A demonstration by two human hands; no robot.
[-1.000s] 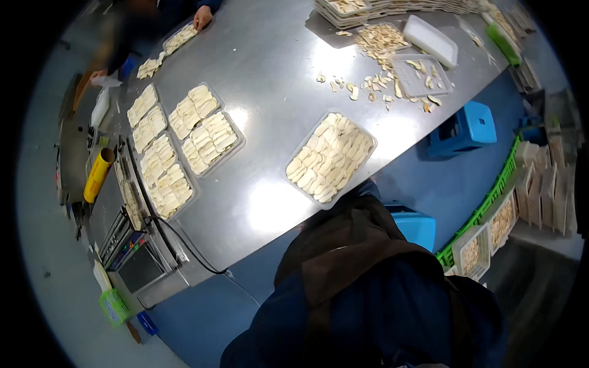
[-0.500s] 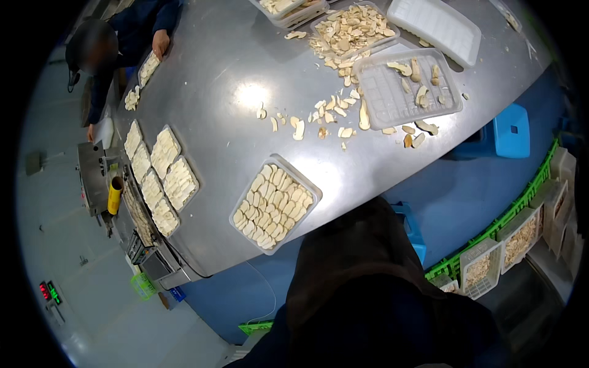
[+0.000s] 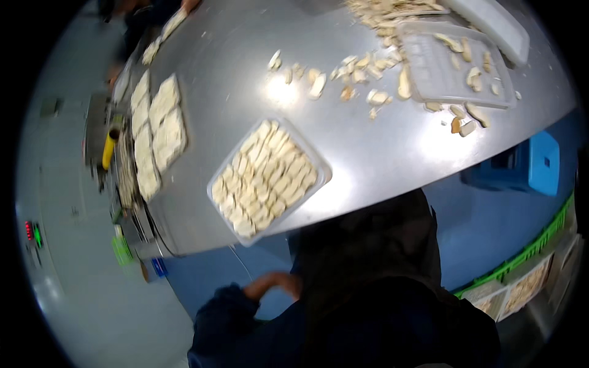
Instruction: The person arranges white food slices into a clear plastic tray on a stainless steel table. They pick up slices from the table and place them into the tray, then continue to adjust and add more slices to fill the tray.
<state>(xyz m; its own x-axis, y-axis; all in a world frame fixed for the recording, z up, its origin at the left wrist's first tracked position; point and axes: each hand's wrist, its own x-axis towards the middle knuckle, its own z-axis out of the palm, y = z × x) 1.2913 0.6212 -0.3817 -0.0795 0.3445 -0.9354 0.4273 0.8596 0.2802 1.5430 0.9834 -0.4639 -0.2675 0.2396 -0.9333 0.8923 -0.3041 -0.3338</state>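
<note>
My left hand (image 3: 277, 282) is in front of my body by the dark apron (image 3: 368, 245), below the table edge. Motion blurs it and its fingers are partly hidden, so I cannot make out their pose. My right hand does not show. Nearest to the left hand, a clear plastic tray (image 3: 324, 174) stands at the table's near edge. Overlapping rows of pale slices (image 3: 264, 178), which look like mushroom, fill it. Farther right, another clear tray (image 3: 423, 95) holds a few scattered slices, with loose slices (image 3: 359, 70) strewn beside it on the metal table (image 3: 221, 122).
Several filled trays (image 3: 165, 132) stand at the left, near a yellow cylinder (image 3: 110, 149). Across the table a co-worker's arm (image 3: 144, 24) reaches toward another tray. A white tray (image 3: 497, 27) lies far right. Beyond the table edge are a blue stool (image 3: 543, 162) and crates (image 3: 524, 288).
My left hand and forearm have come into view by the apron. The view has shifted, so the table things sit differently in the picture; the filled tray looks larger.
</note>
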